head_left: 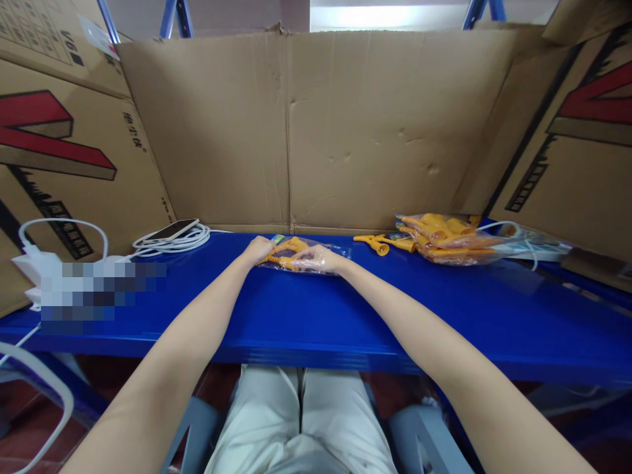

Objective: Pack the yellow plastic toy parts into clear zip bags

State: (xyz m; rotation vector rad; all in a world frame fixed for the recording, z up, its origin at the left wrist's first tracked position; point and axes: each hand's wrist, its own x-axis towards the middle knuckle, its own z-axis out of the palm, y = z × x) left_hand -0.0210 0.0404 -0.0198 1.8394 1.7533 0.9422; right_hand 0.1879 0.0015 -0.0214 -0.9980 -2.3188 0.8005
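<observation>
"One clear bag, where?"
"On one blue table; left hand closed on its left end, right hand half-curled at its orange contents, grip unclear."
"Any other?"
"One fuller bag, well to the right."

"What lay where?"

"The bagged piece lay on the table before me — phone on coiled cable to my left."

"And right?"

"A filled bag, a loose piece left of it — cardboard stood behind."
</observation>
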